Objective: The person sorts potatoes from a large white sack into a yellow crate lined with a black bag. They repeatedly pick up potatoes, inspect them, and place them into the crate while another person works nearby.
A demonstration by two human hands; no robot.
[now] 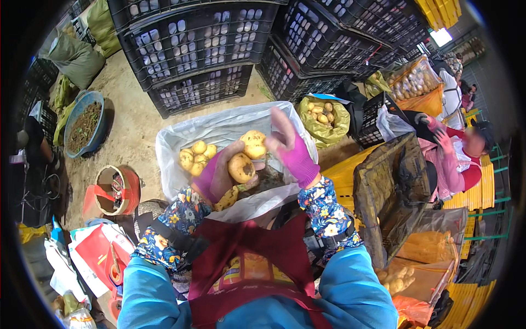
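My left hand (220, 168), in a purple fingerless glove, cradles a round yellow potato (241, 168) with a dark patch. Just beyond the thumb are more yellow potatoes (254, 144); whether this hand also bears them cannot be told. My right hand (289, 150), gloved alike and slightly blurred, is raised to their right with its fingers apart and nothing in it. Both hands are over a container lined with white plastic film (197, 129). Several potatoes (197, 158) lie in its left part, and another potato (227, 199) shows below my left wrist.
Stacked black plastic crates (197, 45) rise beyond the container. A green sack of potatoes (324, 119) stands at its right. Leftward are a blue basin of soil (85, 123) and a red-and-cream bucket (113, 189). A muddy crate (386, 193) and a seated co-worker (452, 156) are rightward.
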